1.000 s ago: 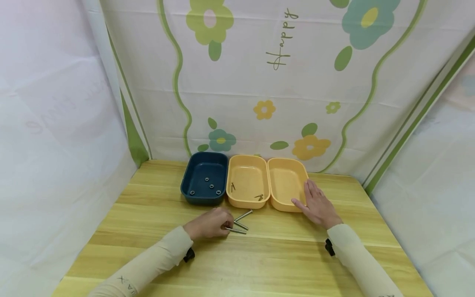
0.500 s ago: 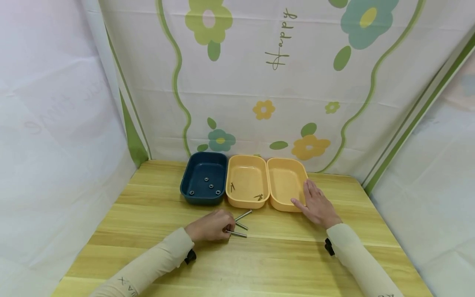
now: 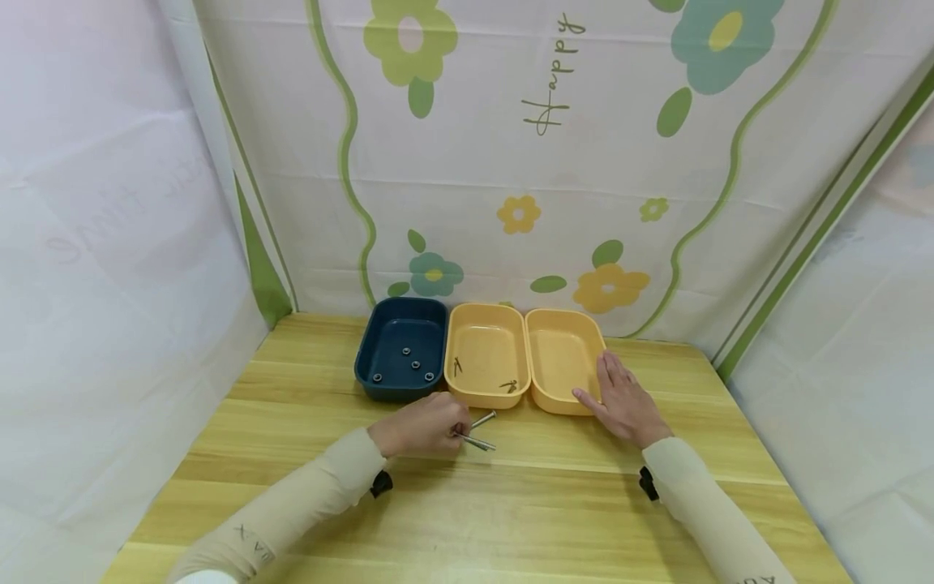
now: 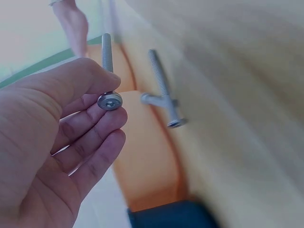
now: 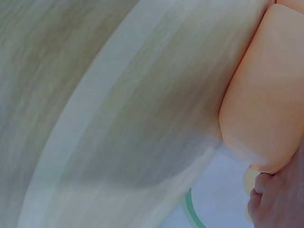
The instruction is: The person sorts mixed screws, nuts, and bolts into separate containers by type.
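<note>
My left hand pinches a long metal bolt between thumb and fingers, a little above the table. Its round head with a socket faces the left wrist camera, the threaded shaft pointing away. Two more bolts lie crossed on the table beside that hand; one silver bolt slants toward the middle tray, and the other bolt shows best in the left wrist view. My right hand rests against the right yellow tray, fingers extended along its outer side and thumb at the front rim.
A dark blue tray holding several nuts stands at the left of the row. The middle yellow tray contains several small screws. Behind the trays rises a flowered cloth backdrop.
My left hand has risen off the table and moved slightly forward and right, carrying the bolt, which now overlaps one lying bolt in the head view. The right hand stays against the tray.
</note>
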Available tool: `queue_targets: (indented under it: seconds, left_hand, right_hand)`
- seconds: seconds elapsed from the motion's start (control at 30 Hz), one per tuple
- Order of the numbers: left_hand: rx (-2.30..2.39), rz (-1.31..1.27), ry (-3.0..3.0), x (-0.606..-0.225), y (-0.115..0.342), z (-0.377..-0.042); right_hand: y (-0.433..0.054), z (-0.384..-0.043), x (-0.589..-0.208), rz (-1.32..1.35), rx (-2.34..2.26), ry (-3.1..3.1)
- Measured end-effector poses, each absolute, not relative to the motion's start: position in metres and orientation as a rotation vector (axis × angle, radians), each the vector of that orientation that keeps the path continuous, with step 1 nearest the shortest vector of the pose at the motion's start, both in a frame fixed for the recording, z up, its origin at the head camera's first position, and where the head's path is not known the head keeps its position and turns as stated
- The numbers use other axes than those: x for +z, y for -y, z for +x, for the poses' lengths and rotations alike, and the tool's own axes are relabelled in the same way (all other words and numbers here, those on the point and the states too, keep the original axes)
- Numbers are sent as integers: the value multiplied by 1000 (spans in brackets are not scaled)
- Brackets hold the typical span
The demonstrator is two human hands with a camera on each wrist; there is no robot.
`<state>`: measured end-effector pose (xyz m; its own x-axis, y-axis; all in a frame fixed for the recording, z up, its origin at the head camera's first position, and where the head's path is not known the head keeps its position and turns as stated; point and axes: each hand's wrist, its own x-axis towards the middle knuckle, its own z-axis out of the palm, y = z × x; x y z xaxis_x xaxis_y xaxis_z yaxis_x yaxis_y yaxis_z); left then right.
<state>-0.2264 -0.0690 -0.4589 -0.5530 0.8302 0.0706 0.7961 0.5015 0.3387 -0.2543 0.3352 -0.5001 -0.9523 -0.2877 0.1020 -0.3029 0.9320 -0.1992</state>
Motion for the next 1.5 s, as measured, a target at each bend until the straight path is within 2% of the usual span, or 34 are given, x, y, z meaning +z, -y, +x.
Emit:
queue_targets:
  seconds: [0.23,0.63,1.2,1.5]
  left_hand:
    - [476,1529,-2678,-434,60,-237]
    - [479,1583,-2747,-412,35,-255]
    - [452,1551,-2855,-417,-25,-295]
    - [478,1493,-2851,-434,-62,-308]
  right_hand:
    - [-335,-256,-502,468,341,3010]
    - [-336,-257,-504,474,328,3034]
    - [-335,-256,-502,462,294,3026]
    - [-335,-258,-502,440,320,3055]
